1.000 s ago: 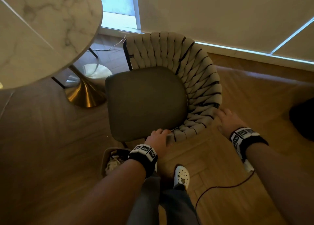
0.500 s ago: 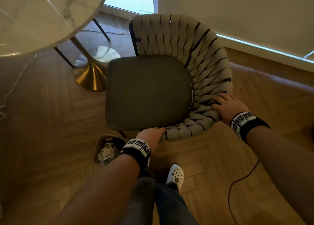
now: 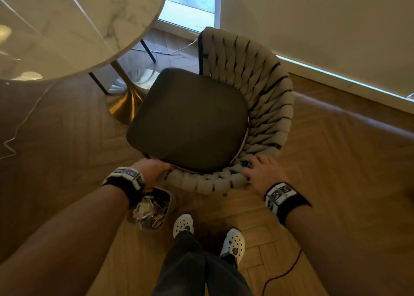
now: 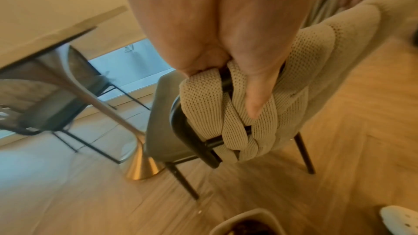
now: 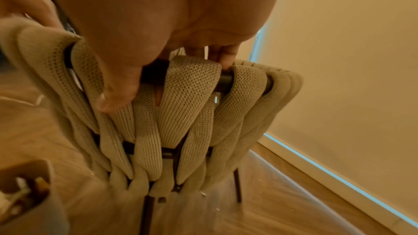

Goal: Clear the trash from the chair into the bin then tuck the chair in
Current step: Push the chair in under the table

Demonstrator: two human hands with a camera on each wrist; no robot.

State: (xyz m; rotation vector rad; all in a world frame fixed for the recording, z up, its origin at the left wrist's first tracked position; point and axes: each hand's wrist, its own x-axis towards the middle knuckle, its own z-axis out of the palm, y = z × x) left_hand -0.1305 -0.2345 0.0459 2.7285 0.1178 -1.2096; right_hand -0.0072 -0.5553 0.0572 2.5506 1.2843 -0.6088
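The chair (image 3: 190,123) has a dark bare seat cushion and a curved back of woven beige straps (image 3: 264,98). It stands at an angle, its seat pointing toward the round marble table (image 3: 67,22). My left hand (image 3: 154,169) grips the near left end of the back rail, thumb over the straps (image 4: 255,99). My right hand (image 3: 262,172) grips the top of the back to the right, fingers curled over the rail (image 5: 224,60). A small beige bin (image 3: 154,210) with crumpled trash sits on the floor below my left wrist.
The table's gold pedestal base (image 3: 125,107) stands just left of the chair seat. Black legs of another chair (image 4: 99,88) show under the table. A red cable (image 3: 282,271) and a white cord (image 3: 20,125) trail on the wooden floor. My white clogs (image 3: 233,244) stand behind the chair.
The chair has turned and shifted toward the table with both hands on its back. My right hand slid round the back toward me.
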